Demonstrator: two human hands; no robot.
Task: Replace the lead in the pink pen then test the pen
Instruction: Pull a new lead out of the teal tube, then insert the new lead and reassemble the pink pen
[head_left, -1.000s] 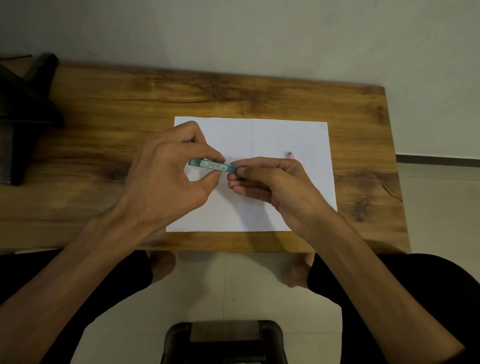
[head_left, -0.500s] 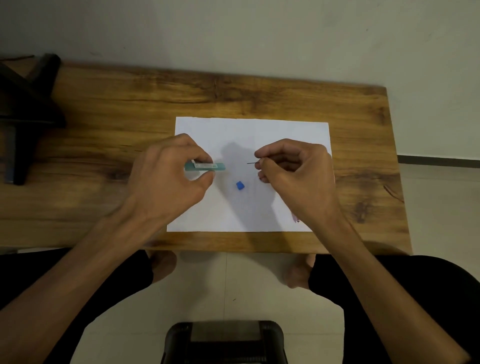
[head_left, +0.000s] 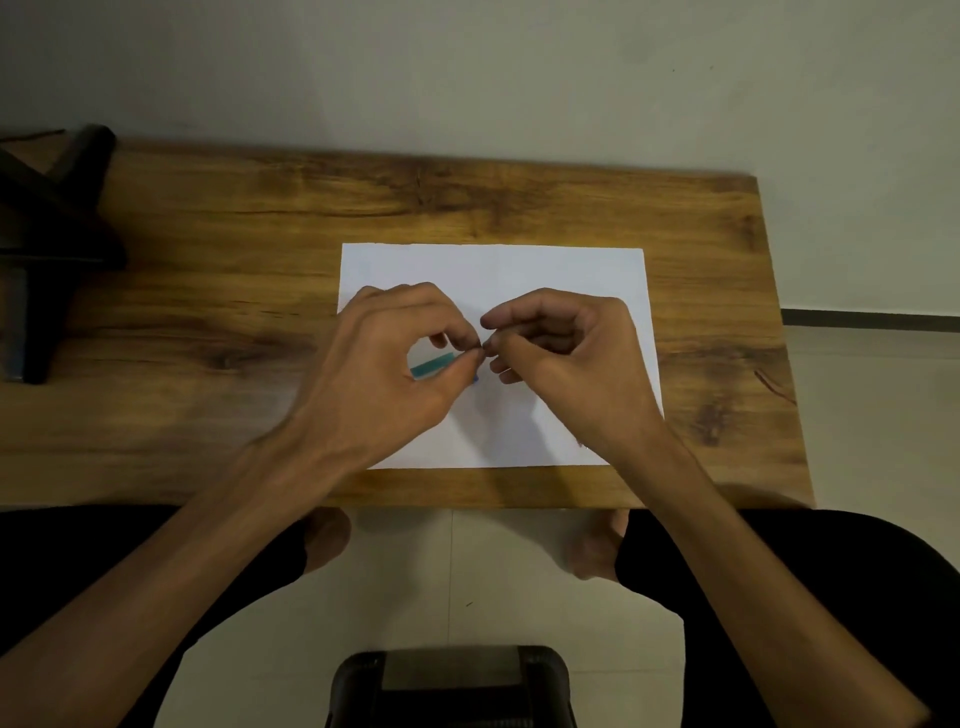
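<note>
My left hand (head_left: 384, 374) pinches the right end of a teal lead case (head_left: 431, 365) between thumb and forefinger, above the white paper (head_left: 493, 270). The case tilts up to the right. The pinched fingertips of my right hand (head_left: 566, 364) meet that end of the case. The lead they hold is too thin to make out. A small blue cap (head_left: 475, 379) peeks out on the paper under my left thumb. Most of the pink pen is hidden under my right wrist; only a dark tip (head_left: 579, 444) shows near the paper's lower right.
The paper lies on a wooden table (head_left: 208, 291) against a wall. A dark stand (head_left: 47, 249) sits at the table's left end. Below the front edge are my knees and a black box (head_left: 452, 686) on the tiled floor.
My hands separated, the right one drawing a thin lead out of the case, and a blue cap appeared on the paper. They have now come back together at the case's end.
</note>
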